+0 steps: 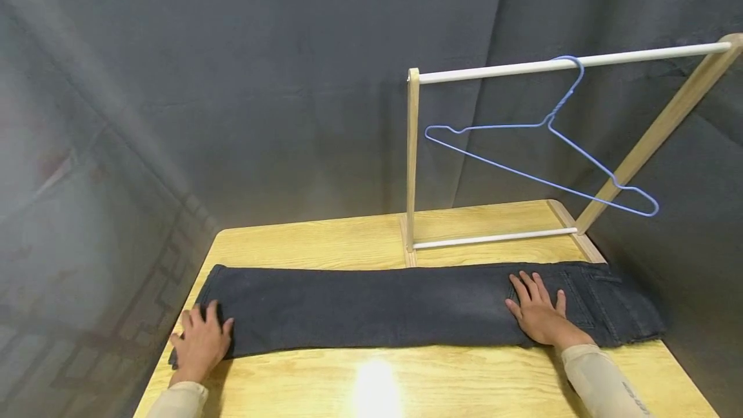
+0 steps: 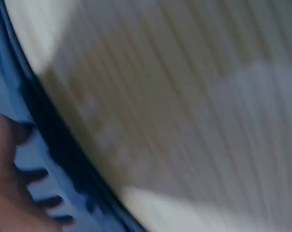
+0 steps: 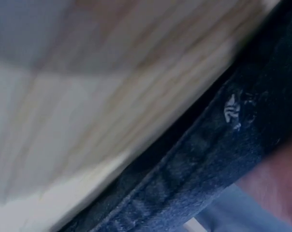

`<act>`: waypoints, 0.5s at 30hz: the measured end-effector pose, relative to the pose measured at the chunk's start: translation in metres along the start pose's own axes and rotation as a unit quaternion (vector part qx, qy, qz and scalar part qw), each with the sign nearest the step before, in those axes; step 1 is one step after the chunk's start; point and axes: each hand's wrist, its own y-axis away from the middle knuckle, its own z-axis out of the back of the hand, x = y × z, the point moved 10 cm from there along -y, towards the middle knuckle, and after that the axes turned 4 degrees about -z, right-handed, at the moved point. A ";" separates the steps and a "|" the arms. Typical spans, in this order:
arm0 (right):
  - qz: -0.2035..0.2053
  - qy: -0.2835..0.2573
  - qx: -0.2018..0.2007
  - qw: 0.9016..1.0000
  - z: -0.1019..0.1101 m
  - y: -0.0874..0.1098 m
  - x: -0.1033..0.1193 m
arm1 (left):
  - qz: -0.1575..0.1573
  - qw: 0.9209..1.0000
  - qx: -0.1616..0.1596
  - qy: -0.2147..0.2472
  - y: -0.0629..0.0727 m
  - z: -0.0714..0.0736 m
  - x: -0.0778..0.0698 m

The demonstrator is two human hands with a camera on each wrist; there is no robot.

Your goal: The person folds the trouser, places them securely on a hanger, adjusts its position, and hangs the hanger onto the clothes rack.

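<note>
A pair of dark jeans (image 1: 360,305), folded lengthwise, lies flat across the wooden table, leg hems at the left and waist at the right. My left hand (image 1: 200,340) rests on the hem end with its fingers spread. Farther right, my right hand (image 1: 540,311) lies on the upper leg near the pocket, fingers spread too. In the left wrist view the left hand (image 2: 13,183) touches the jeans' cloth (image 2: 64,169) beside their edge. Only a blurred part of the right hand (image 3: 274,183) shows in the right wrist view, by a seamed edge of the jeans (image 3: 184,169).
Behind the jeans stands a wooden rack with a white top rail (image 1: 493,72) and a white lower bar (image 1: 493,238). A blue hanger (image 1: 505,176) hangs from the top rail. Grey curtains (image 1: 290,95) surround the table (image 1: 313,237) at the back and sides.
</note>
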 end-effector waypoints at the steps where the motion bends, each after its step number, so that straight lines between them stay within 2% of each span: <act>1: 0.002 -0.002 0.000 1.000 0.001 0.000 -0.001 | -0.029 1.000 0.012 0.005 0.001 -0.009 -0.017; 4: 0.006 -0.008 0.000 1.000 0.001 0.000 -0.001 | -0.084 0.993 0.076 0.041 0.005 -0.039 -0.056; 6: 0.007 -0.013 0.002 1.000 -0.001 0.002 -0.002 | -0.097 0.988 0.105 0.052 0.006 -0.051 -0.071; 10: 0.002 -0.020 0.004 1.000 -0.003 0.006 -0.004 | -0.100 0.985 0.130 0.049 0.007 -0.059 -0.078; 15: 0.018 -0.014 -0.019 1.000 0.004 0.006 -0.003 | -0.107 0.981 0.157 0.044 0.012 -0.059 -0.069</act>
